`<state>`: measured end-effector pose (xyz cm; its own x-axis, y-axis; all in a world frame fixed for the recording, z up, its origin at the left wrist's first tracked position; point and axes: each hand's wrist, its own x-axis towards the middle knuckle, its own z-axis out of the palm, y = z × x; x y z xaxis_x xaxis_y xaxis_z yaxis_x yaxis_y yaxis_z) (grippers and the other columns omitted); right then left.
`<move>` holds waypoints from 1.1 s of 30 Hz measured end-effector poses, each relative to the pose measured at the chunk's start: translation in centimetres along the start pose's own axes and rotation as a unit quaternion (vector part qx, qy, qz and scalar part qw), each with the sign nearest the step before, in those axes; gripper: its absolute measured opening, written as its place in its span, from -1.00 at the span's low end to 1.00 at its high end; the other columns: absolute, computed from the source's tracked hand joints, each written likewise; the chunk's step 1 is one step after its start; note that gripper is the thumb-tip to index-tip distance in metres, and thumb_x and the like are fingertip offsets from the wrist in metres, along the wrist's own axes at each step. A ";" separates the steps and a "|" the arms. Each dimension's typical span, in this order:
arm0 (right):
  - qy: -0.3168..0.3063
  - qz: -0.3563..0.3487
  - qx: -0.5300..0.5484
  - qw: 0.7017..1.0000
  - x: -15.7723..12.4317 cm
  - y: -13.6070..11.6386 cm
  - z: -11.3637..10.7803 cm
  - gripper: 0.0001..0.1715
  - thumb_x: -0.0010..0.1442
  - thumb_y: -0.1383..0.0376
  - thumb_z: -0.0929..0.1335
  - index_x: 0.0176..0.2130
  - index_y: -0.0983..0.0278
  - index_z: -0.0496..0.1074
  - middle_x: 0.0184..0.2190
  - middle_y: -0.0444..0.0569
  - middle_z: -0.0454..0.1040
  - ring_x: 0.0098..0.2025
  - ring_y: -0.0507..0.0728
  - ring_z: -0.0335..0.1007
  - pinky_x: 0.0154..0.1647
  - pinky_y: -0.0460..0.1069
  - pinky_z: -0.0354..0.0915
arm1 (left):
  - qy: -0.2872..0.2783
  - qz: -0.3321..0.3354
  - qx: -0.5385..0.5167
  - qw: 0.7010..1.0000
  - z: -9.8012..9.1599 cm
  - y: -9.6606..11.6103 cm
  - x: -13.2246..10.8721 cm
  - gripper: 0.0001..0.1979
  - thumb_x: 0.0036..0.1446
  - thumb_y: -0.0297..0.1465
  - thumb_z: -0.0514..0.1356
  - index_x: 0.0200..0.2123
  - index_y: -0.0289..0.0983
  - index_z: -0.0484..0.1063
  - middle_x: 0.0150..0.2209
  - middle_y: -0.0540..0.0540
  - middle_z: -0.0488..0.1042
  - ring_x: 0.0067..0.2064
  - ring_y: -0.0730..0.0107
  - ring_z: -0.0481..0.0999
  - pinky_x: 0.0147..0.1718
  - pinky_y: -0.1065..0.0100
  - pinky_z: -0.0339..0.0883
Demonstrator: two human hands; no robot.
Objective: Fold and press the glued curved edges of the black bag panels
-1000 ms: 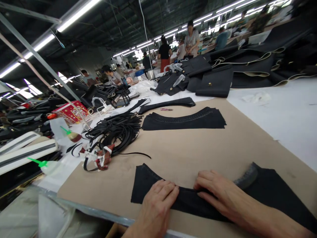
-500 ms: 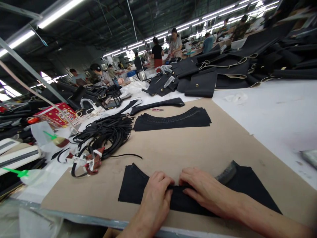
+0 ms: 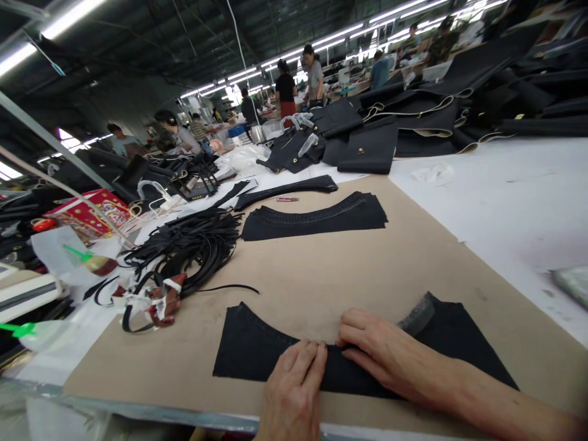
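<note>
On the brown board [image 3: 349,269] we see a curved black panel [image 3: 250,349] running left to right; left hand [image 3: 294,392] and right hand [image 3: 383,349] press it flat, fingers seemingly extended, gripping nothing.

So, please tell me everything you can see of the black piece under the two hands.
The black piece is a flat, curved cut of dark, leather-like material lying on the brown board at the near table edge. Both hands press on it: left hand and right hand. A grey, ribbed object rests on its right part.
</note>
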<state>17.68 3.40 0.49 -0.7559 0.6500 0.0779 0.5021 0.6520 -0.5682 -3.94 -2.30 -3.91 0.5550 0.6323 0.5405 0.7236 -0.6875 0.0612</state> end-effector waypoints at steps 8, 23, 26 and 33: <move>-0.013 -0.004 -0.010 1.000 -0.8 0.3 -0.7 -0.86 0.29 0.48 0.28 -0.28 0.25 0.30 -0.27 -0.12 0.32 -0.19 0.11 0.26 -0.17 -0.03 0.19 | -0.006 -0.061 -0.110 0.992 -1.5 -0.8 0.7 -0.67 0.18 -0.61 0.01 -0.04 -0.27 0.38 -0.19 -0.10 0.51 -0.14 0.30 0.46 -0.06 0.19 0.37; 0.013 -0.048 -0.050 0.998 -1.0 0.5 -0.3 -0.85 0.33 0.46 0.23 -0.26 0.24 0.31 -0.26 -0.11 0.34 -0.19 0.11 0.25 -0.12 0.03 0.14 | 0.027 -0.065 -0.060 0.996 1.1 2.5 1.6 -0.61 0.12 -0.62 -0.03 -0.02 -0.38 0.41 -0.19 -0.21 0.50 -0.16 0.22 0.45 -0.23 0.25 0.43; 0.012 -0.053 -0.048 0.997 -1.0 0.4 -0.4 -0.85 0.31 0.48 0.25 -0.22 0.23 0.31 -0.23 -0.11 0.35 -0.17 0.11 0.25 -0.09 0.03 0.14 | 0.061 -0.011 -0.002 0.998 1.1 2.2 0.9 -0.60 0.11 -0.61 0.01 0.01 -0.43 0.40 -0.09 -0.20 0.52 -0.04 0.23 0.44 -0.07 0.29 0.38; -0.025 -0.001 -0.056 0.998 -0.9 0.0 -1.0 -0.89 0.24 0.44 0.34 -0.26 0.24 0.33 -0.28 -0.14 0.37 -0.19 0.11 0.30 -0.11 0.02 0.16 | -0.001 -0.015 -0.084 0.996 -1.4 -0.4 0.5 -0.69 0.17 -0.56 0.08 -0.02 -0.30 0.40 -0.15 -0.09 0.53 -0.12 0.31 0.48 -0.05 0.22 0.31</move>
<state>18.80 3.21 1.28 -0.7749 0.6310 0.0368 0.5429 0.6942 -0.4726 -4.55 -2.27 -2.48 0.5358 0.6538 0.5342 0.6608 -0.7186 0.2167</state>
